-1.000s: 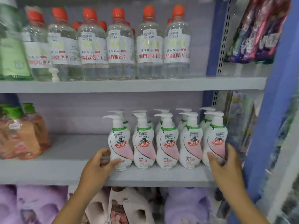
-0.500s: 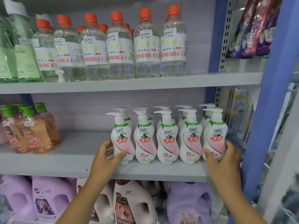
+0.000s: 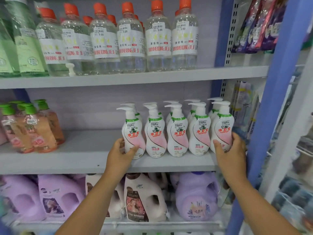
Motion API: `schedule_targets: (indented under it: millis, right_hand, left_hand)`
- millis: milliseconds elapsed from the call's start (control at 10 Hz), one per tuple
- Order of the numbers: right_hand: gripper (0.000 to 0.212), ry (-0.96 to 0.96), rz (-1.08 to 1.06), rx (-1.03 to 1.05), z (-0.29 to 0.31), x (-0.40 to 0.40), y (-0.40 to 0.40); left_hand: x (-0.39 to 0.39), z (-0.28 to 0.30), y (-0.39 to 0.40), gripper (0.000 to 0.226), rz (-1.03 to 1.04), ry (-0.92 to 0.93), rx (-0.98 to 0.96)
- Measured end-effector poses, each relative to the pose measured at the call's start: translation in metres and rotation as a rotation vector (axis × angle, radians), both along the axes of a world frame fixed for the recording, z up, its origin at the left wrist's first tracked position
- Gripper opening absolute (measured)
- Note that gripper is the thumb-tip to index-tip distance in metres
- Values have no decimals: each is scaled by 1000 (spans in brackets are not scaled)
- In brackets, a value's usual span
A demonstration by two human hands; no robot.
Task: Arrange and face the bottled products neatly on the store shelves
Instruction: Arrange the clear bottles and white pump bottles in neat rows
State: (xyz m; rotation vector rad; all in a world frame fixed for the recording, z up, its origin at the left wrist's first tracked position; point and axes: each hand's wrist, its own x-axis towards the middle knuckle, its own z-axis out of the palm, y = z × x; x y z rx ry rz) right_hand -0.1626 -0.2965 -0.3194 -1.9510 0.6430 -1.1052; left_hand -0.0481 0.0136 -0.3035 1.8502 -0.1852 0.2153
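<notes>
Pump bottles (image 3: 177, 131) lined up right side of middle shelf (image 3: 67, 160). My left hand (image 3: 121, 154) grips leftmost, right hand (image 3: 229, 152) wraps rightmost. Reckon smooth plastic, top-heavy; I'd hold low on body.

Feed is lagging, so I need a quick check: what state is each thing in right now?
left hand: grips leftmost pump bottle
right hand: grips rightmost pump bottle
middle pump bottles: upright, labels forward
orange-capped bottles: upright, capped
green-capped bottles: upright
</notes>
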Motion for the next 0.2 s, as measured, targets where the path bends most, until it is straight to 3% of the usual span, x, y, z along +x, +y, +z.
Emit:
schedule_targets:
  millis: [100,200]
  right_hand:
    - [73,33,11,-2,-1,-6,7]
    - [61,-3,27,-72,0,-23,30]
  left_hand:
    - [-6,5,17,70,-109,81,68]
    - [-17,20,49,66,-156,39,172]
